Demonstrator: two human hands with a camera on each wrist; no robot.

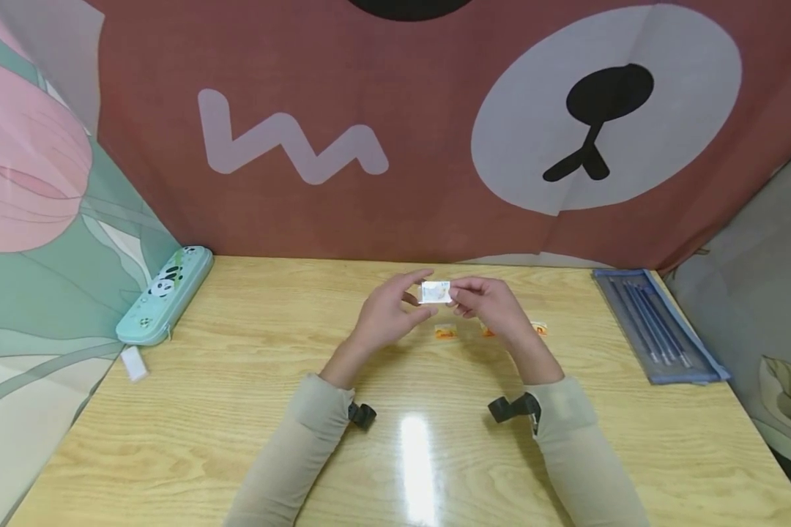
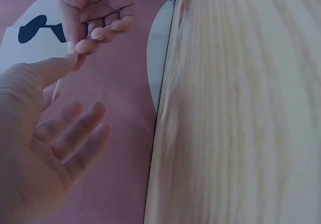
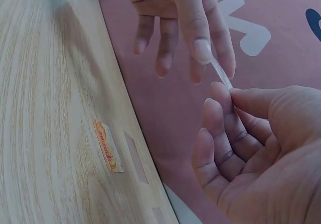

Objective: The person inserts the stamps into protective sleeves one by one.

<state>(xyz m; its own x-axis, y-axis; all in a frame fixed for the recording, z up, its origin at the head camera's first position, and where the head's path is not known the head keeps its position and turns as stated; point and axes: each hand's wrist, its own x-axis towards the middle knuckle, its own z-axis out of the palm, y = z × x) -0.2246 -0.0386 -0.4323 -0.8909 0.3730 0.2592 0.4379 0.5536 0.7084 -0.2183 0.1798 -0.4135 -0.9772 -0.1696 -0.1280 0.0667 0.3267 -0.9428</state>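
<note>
In the head view, a small white printed card point(image 1: 434, 292) is held up over the back of the table. My right hand point(image 1: 488, 304) pinches its right edge between thumb and fingers. Around the left end is my left hand point(image 1: 389, 311), its index finger above the card and its thumb below. From the right wrist, the card point(image 3: 221, 74) shows nearly edge-on, with the left thumb overlapping its far end. The other fingers of the left hand point(image 2: 45, 133) are spread loosely. Beneath the hands lie small orange-and-white printed slips point(image 1: 444, 331), partly hidden by the right hand and wrist.
A mint-green panda pencil case point(image 1: 165, 296) lies at the table's left edge, with a white tag point(image 1: 134, 364) beside it. At the right is a blue mesh zip pouch point(image 1: 659, 326) holding several pencil-like sticks. A brown printed cloth point(image 1: 336, 212) hangs behind the wooden table point(image 1: 237, 410).
</note>
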